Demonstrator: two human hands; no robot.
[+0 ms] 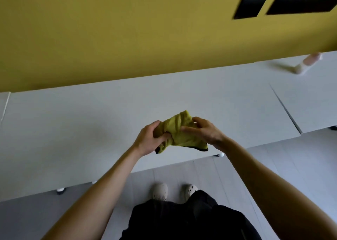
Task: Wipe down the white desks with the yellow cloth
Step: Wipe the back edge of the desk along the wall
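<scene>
Over the near edge of the white desk (pixel 73 130), towards its right half: yellow cloth (pixel 179 128), bunched and creased, dark trim showing along its lower hem, held between both my hands. Cannot tell whether it touches the desktop. Left hand (pixel 149 139) has its fingers curled round the cloth's left end, a wad of it gripped in the fist. Right hand (pixel 206 132) is on the right side, fingers bent over the top fold and thumb laid across the fabric, pinching it. A second desk (pixel 310 97) butts against the right edge of mine, a narrow seam between them; near its far edge lies a pale bottle (pixel 308 63), blurred. Yellow wall (pixel 127 30) runs along the far edge of both desks, with two dark rectangular panels (pixel 252 3) at upper right. Below the near edge: grey floor (pixel 237 167), white desk feet (pixel 60 189), my pale shoes (pixel 160 191) and dark trousers (pixel 182 219).
</scene>
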